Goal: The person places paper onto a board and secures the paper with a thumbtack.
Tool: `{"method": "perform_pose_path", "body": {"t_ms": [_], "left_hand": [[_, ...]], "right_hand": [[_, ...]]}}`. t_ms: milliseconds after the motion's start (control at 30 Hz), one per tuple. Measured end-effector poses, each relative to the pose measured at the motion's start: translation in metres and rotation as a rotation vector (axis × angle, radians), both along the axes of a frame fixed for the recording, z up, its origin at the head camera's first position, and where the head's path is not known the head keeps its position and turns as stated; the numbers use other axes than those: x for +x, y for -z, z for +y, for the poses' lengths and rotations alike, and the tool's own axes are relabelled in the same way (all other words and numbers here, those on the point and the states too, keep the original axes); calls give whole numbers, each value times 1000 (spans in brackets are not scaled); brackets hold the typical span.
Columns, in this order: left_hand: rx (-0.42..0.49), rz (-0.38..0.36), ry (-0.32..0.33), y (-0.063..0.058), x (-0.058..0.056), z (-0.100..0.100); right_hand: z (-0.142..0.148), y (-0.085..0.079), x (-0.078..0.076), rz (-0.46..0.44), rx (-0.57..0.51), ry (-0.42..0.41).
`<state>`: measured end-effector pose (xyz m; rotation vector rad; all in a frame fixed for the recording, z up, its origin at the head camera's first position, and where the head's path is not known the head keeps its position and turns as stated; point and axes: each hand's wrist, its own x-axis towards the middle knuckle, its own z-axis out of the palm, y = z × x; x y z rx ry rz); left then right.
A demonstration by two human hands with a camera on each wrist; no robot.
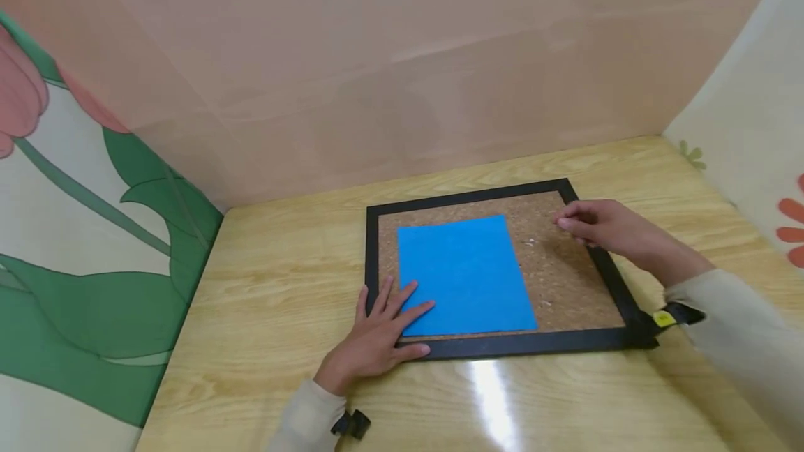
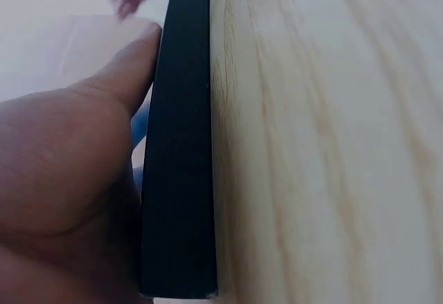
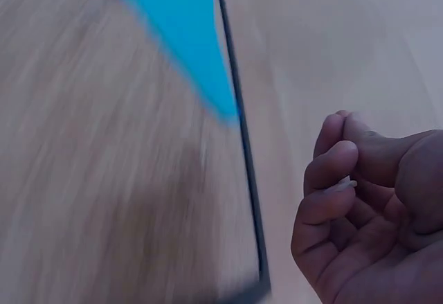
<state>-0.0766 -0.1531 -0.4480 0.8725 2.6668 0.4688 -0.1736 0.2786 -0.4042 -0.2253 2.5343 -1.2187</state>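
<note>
A sheet of blue paper (image 1: pixel 465 277) lies on the left part of a cork board (image 1: pixel 584 291) with a black frame (image 1: pixel 515 345). My left hand (image 1: pixel 375 340) rests with spread fingers on the board's lower left corner, fingertips on the paper's edge and thumb along the frame. Above the right side of the cork is my right hand (image 1: pixel 603 229), its fingers curled. A small whitish push pin (image 3: pixel 345 183) shows between those fingers in the right wrist view, partly hidden. Several small clear push pins (image 1: pixel 530 241) are on the cork to the right of the paper.
The board lies flat on a light wood-grain table (image 1: pixel 264 298). A pinkish-brown sheet (image 1: pixel 408 75) stands behind it. To the left is a panel with a leaf and flower print (image 1: pixel 82 229), to the right a pale panel with red petals (image 1: pixel 791 222).
</note>
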Motion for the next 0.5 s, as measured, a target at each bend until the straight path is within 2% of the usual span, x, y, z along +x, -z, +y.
{"method": "perform_pose_path", "body": {"t_ms": [100, 167, 367, 500], "left_hand": [[0, 15, 7, 2, -2, 3], [5, 16, 11, 1, -2, 5], [16, 12, 28, 0, -6, 14], [24, 12, 41, 0, -8, 16]], "right_hand": [[-41, -10, -14, -22, -25, -57], [-66, -11, -22, -40, -25, -80], [-120, -3, -47, -94, 66, -142], [-148, 6, -62, -132, 110, -140]]}}
